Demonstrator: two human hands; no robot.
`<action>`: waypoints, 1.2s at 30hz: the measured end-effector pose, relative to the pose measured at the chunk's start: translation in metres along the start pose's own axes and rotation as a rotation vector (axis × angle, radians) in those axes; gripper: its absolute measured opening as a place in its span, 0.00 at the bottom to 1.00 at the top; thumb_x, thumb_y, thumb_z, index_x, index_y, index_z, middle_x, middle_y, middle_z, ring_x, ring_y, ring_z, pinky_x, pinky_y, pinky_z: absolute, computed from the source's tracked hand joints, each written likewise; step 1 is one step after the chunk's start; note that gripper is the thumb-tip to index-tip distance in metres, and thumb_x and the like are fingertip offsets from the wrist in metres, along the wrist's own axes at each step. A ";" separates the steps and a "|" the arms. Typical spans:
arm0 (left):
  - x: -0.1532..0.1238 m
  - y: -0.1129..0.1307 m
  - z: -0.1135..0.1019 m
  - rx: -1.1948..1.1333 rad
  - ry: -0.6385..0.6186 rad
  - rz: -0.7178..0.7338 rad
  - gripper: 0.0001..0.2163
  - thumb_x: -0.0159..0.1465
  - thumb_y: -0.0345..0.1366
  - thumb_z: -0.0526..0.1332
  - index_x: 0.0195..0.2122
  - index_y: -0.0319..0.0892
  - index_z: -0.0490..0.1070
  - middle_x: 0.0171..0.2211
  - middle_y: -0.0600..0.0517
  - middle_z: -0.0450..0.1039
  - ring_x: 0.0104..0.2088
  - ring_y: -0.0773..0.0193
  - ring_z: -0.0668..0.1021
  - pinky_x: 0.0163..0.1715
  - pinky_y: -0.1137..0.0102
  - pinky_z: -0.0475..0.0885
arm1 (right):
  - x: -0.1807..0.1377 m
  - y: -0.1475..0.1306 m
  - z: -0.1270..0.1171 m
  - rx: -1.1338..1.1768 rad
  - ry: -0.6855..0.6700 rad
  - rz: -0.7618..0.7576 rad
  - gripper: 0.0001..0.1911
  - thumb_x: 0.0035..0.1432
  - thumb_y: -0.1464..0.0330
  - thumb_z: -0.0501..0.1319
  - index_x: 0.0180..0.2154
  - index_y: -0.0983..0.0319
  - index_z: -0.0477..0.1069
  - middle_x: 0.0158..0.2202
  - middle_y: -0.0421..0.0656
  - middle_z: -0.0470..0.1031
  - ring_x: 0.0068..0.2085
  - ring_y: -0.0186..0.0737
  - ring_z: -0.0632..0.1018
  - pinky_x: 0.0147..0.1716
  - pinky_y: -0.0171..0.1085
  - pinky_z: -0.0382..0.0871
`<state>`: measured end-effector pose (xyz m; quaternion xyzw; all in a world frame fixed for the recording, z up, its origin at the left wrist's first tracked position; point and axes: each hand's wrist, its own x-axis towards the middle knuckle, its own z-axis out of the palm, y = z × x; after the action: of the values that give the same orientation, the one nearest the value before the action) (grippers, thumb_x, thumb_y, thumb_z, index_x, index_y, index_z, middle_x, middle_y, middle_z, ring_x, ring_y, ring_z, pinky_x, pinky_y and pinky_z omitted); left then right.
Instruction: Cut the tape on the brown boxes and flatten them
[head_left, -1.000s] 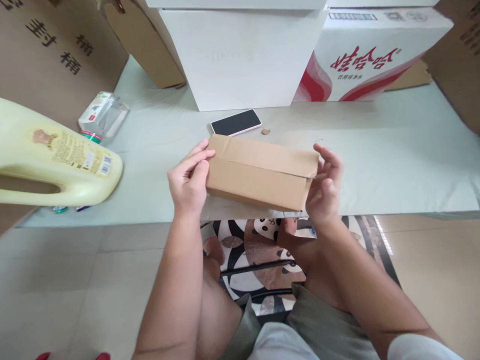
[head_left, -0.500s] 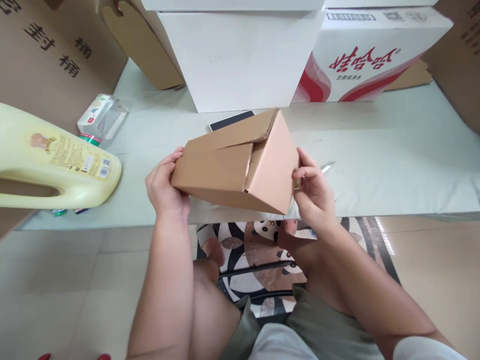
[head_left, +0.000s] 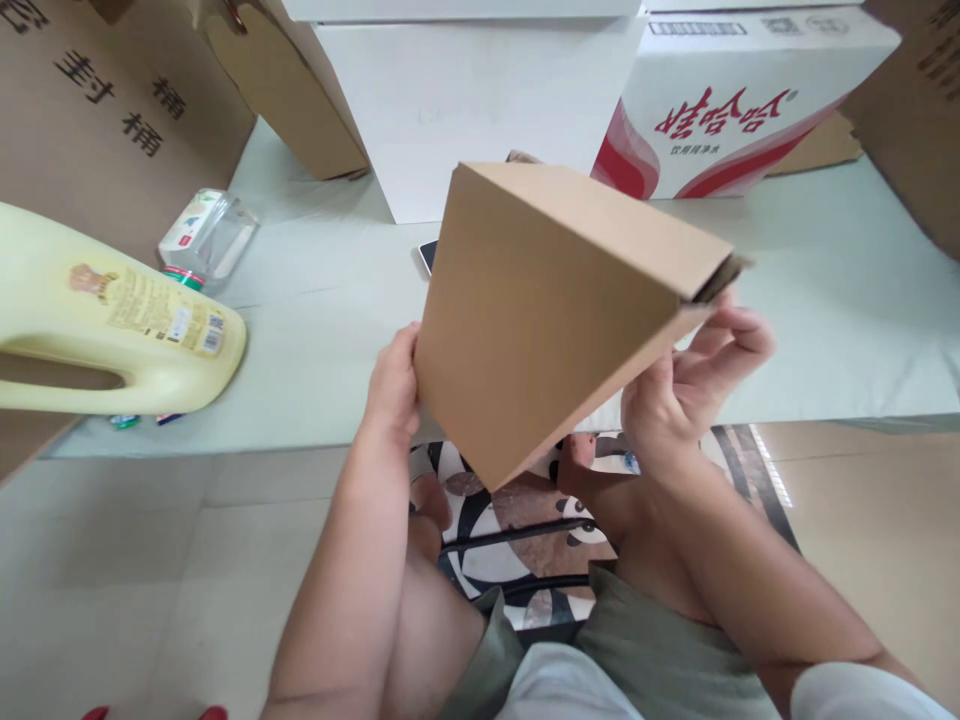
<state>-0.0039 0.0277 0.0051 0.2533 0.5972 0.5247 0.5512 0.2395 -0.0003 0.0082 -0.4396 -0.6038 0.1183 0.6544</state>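
A brown cardboard box [head_left: 540, 310] is held tilted in the air above the table's front edge, with a broad plain face toward me. My left hand [head_left: 395, 385] is closed on its left edge; part of the fingers is hidden behind the box. At the lower right side my right hand [head_left: 694, 375] grips near the corner, its fingers bent and partly behind the cardboard. A slightly parted flap shows at that right corner. Behind the box, a corner of a dark flat device with a white rim [head_left: 427, 256] shows on the table.
On the left stand a large pale yellow jug [head_left: 150, 320] and a clear bottle [head_left: 214, 235] lying down. White cartons [head_left: 480, 110], one a red-and-white printed carton [head_left: 735, 120], line the back. A pale green cloth [head_left: 847, 320] covers the table.
The box has been turned and raised, so a plain broad face shows instead of the flapped side. Both hands have shifted right with it. A pointed metal blade near my right hand is now hidden.
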 end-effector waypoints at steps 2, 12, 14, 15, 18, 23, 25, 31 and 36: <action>-0.006 -0.003 0.008 0.028 -0.114 -0.045 0.14 0.60 0.49 0.66 0.37 0.42 0.78 0.35 0.52 0.79 0.35 0.63 0.76 0.31 0.72 0.69 | -0.001 -0.001 0.001 -0.063 -0.041 0.066 0.16 0.70 0.55 0.54 0.58 0.44 0.60 0.71 0.43 0.55 0.73 0.53 0.61 0.60 0.57 0.73; -0.009 -0.007 0.012 0.227 -0.246 -0.291 0.30 0.65 0.67 0.53 0.36 0.41 0.74 0.21 0.52 0.69 0.18 0.66 0.70 0.17 0.73 0.54 | -0.011 0.005 -0.009 -0.022 -0.391 0.294 0.33 0.70 0.50 0.50 0.72 0.47 0.53 0.77 0.38 0.50 0.77 0.50 0.51 0.76 0.58 0.44; -0.010 -0.007 0.011 0.285 -0.321 -0.283 0.28 0.66 0.64 0.54 0.34 0.41 0.74 0.19 0.53 0.66 0.15 0.70 0.64 0.15 0.73 0.52 | -0.013 0.008 -0.008 0.040 -0.378 0.304 0.33 0.69 0.48 0.49 0.71 0.47 0.55 0.76 0.38 0.53 0.77 0.50 0.52 0.76 0.59 0.45; -0.011 -0.007 0.010 0.315 -0.352 -0.269 0.28 0.67 0.63 0.55 0.33 0.41 0.75 0.18 0.53 0.65 0.14 0.71 0.60 0.15 0.73 0.51 | -0.014 0.010 -0.006 0.074 -0.367 0.301 0.33 0.69 0.48 0.49 0.71 0.48 0.56 0.75 0.38 0.55 0.77 0.50 0.53 0.76 0.59 0.46; -0.008 -0.014 0.010 0.397 -0.391 -0.155 0.23 0.65 0.58 0.61 0.29 0.42 0.76 0.16 0.53 0.65 0.13 0.71 0.58 0.15 0.71 0.52 | -0.015 0.012 -0.003 0.142 -0.346 0.291 0.29 0.68 0.49 0.52 0.66 0.49 0.64 0.72 0.40 0.61 0.76 0.52 0.56 0.75 0.59 0.51; -0.004 -0.026 0.009 0.513 -0.367 0.084 0.19 0.63 0.49 0.67 0.18 0.44 0.72 0.12 0.54 0.61 0.15 0.65 0.63 0.21 0.67 0.60 | -0.015 0.016 -0.002 0.135 -0.344 0.311 0.26 0.66 0.50 0.57 0.62 0.49 0.71 0.72 0.41 0.62 0.74 0.52 0.60 0.73 0.59 0.55; -0.004 -0.025 0.008 0.657 -0.255 0.224 0.20 0.64 0.47 0.65 0.17 0.45 0.71 0.13 0.52 0.65 0.18 0.61 0.69 0.24 0.66 0.64 | -0.014 0.018 -0.002 0.121 -0.358 0.323 0.28 0.65 0.48 0.58 0.62 0.50 0.70 0.71 0.43 0.64 0.74 0.52 0.60 0.73 0.60 0.56; -0.008 -0.018 0.006 0.524 -0.195 0.952 0.23 0.73 0.52 0.51 0.60 0.47 0.73 0.64 0.43 0.72 0.64 0.50 0.74 0.58 0.54 0.73 | -0.013 0.013 0.005 0.117 -0.412 0.326 0.26 0.64 0.48 0.61 0.59 0.49 0.74 0.70 0.42 0.67 0.72 0.49 0.66 0.69 0.55 0.65; -0.013 -0.026 0.014 0.537 -0.310 1.255 0.20 0.75 0.48 0.48 0.59 0.48 0.72 0.71 0.45 0.61 0.71 0.49 0.65 0.69 0.50 0.64 | -0.012 0.010 0.002 0.095 -0.424 0.290 0.30 0.70 0.46 0.50 0.65 0.51 0.68 0.67 0.46 0.71 0.67 0.47 0.73 0.64 0.52 0.70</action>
<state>0.0201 0.0127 -0.0113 0.7498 0.3616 0.5359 0.1412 0.2381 -0.0020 -0.0078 -0.4556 -0.6518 0.3285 0.5096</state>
